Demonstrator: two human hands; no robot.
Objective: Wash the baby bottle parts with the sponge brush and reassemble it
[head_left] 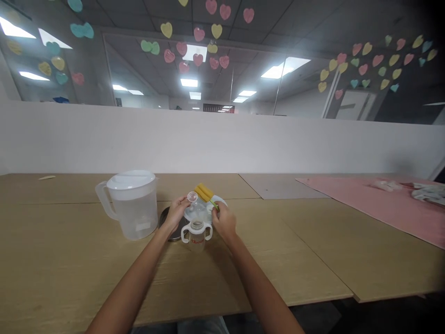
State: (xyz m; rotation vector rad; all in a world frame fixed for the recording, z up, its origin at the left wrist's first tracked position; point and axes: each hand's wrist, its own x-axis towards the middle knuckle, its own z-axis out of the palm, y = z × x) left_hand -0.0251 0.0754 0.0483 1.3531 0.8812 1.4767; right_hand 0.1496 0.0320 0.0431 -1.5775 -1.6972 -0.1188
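My left hand point(178, 209) is closed on a small clear round piece point(192, 197), perhaps a bottle nipple or cap; its exact kind is too small to tell. In my right hand point(224, 220) is a bottle brush point(204, 192) with a yellow sponge head and a green handle, its head close beside the clear piece. Between my forearms a clear baby bottle point(197, 239) stands upright and uncapped, with white handles on both sides and red print. Just behind it lies a pale plate point(220, 200) with clear and white parts on it, partly hidden by my hands.
Left of my hands stands a large translucent lidded pitcher point(139, 213). Next to it is a dark round tray point(174, 234), partly under my left wrist. A pink cloth point(365, 204) covers the table's right side, with crumpled white items point(427, 192) on it. A white wall rises behind.
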